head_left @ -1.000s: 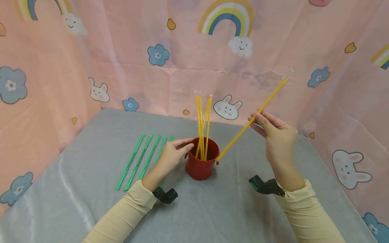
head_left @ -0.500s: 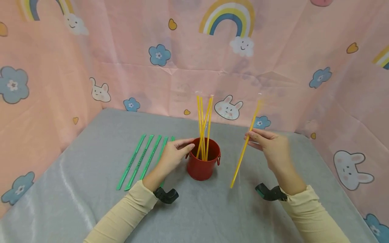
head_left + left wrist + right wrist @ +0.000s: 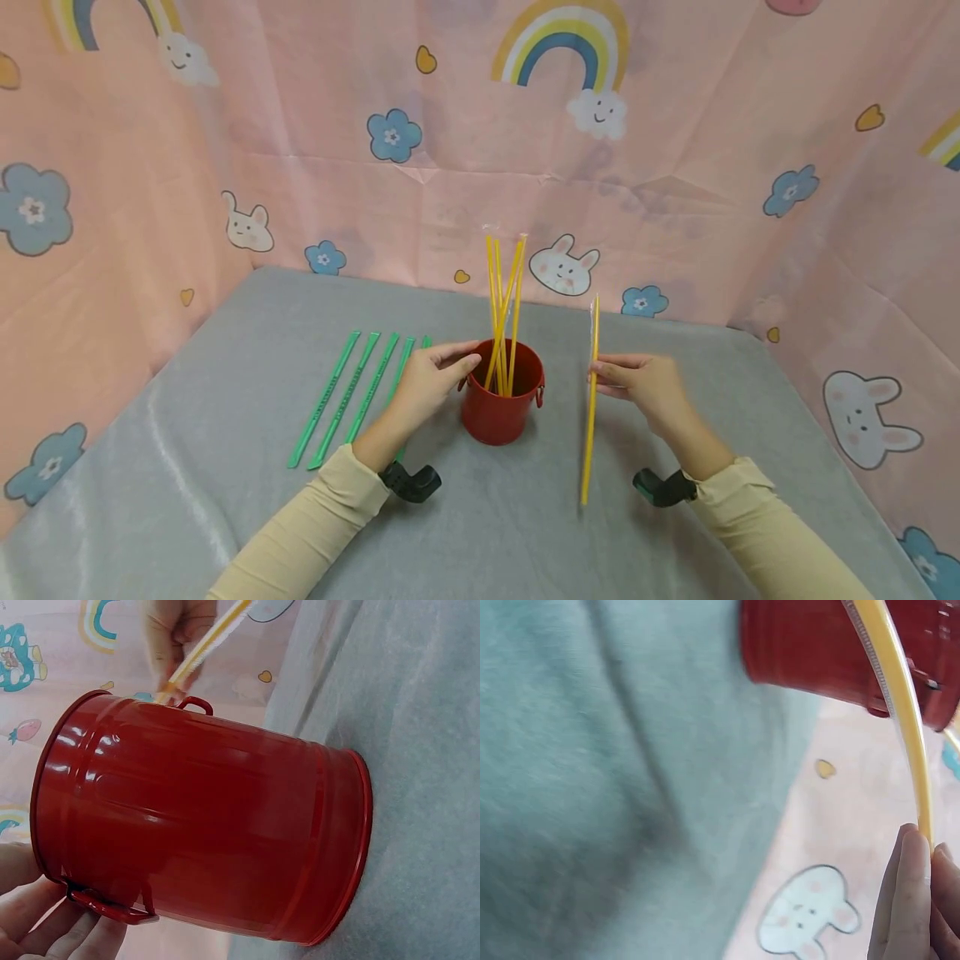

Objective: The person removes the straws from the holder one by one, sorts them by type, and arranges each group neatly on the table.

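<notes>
A red metal bucket (image 3: 495,421) with small side handles stands on the grey cloth, several yellow straws (image 3: 515,333) leaning upright inside it. My left hand (image 3: 427,383) grips its rim on the left, by one handle; in the left wrist view the fingers (image 3: 45,919) lie around that handle. To the right of the bucket, my right hand (image 3: 652,387) pinches another yellow straw (image 3: 589,442) in a clear wrapper between thumb and fingers. That straw stands nearly vertical, its lower end close over the cloth. Across the right wrist view, the straw (image 3: 904,712) passes in front of the bucket.
Several green wrapped straws (image 3: 324,400) lie side by side on the grey cloth (image 3: 510,525) to the left, the rightmost partly hidden by the left hand. A pink printed curtain (image 3: 315,117) hangs behind and along both sides.
The right hand has lowered the yellow straw and swung it from a slant beside the bucket's rim to nearly vertical, farther right of the bucket. The left hand stays on the bucket.
</notes>
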{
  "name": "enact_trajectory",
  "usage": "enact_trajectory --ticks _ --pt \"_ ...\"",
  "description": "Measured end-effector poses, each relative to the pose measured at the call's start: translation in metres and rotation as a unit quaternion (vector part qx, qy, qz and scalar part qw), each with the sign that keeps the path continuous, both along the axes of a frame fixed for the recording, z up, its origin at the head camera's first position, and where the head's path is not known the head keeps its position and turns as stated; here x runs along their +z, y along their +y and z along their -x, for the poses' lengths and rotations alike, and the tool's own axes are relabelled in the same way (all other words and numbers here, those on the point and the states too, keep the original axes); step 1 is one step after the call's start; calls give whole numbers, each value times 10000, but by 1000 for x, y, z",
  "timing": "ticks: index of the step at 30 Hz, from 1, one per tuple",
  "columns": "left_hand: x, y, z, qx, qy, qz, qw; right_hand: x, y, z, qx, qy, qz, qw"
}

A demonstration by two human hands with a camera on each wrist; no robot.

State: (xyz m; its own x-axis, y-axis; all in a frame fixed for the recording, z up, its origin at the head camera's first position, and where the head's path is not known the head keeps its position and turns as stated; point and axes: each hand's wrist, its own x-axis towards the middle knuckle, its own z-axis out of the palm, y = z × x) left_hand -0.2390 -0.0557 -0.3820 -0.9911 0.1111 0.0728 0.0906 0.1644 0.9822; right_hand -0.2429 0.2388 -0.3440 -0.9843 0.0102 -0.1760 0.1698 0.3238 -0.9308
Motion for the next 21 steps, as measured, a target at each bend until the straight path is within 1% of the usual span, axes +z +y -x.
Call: enact_trajectory --ticks 3,7,9,14,19,21 --pt "-1 0 1 -7 -18 55 10000 -9 0 4 100 -215 50 9997" --pt "-1 -1 1 -20 -30 106 9999 -19 -3 6 238 -355 244 9988" --pt "0 -1 1 -16 -18 65 10000 -23 -5 8 263 -430 234 9985" --pt "0 0 1 0 37 -20 10000 -33 -9 12 365 -656 -47 9972" --pt "0 0 1 -6 34 68 10000 -43 -10 16 520 -842 14 9951" --pt "-1 -1 0 -8 11 90 10000 -47 -12 18 516 -925 -2 9944"
